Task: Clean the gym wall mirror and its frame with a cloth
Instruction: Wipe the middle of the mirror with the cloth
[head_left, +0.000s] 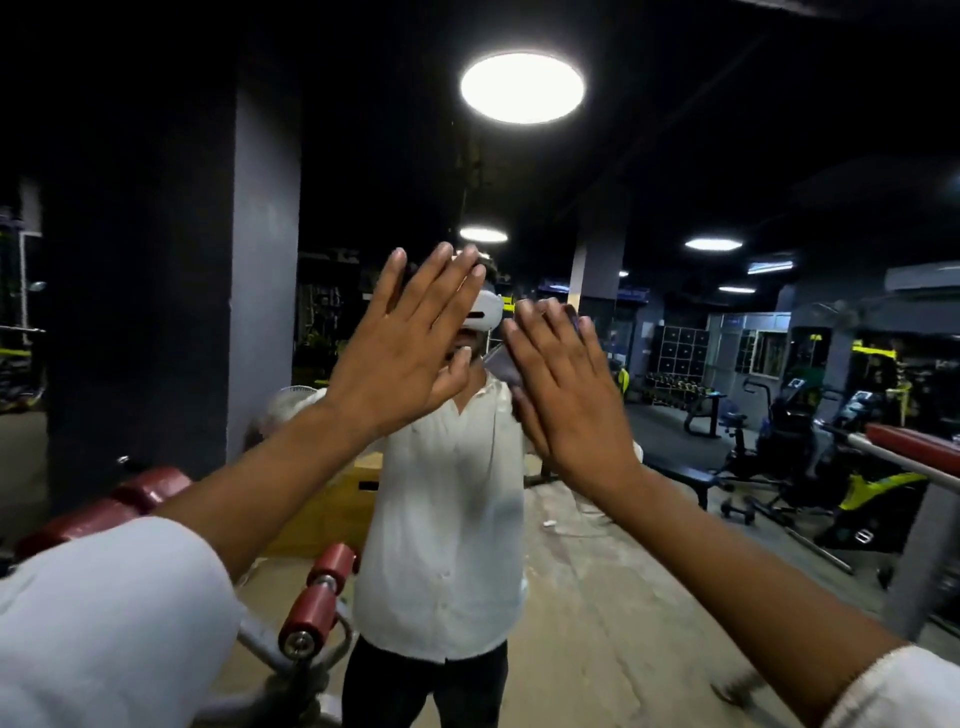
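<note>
Glass, hard and slick, stands straight ahead: one wall mirror fills the view, reflecting the gym. It would likely crack under a knock, so flat, even pressure suits it, not a hold. Two hands are raised before it, left hand and right hand, each grip spread, fingers straight, holding nothing (touching the glass or not, I cannot tell). No cloth shows, nor the frame.

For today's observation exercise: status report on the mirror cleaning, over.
Left hand and right hand open, fingers straight, raised at the mirror. No cloth in view. Red-padded gym machine low left, close by.
</note>
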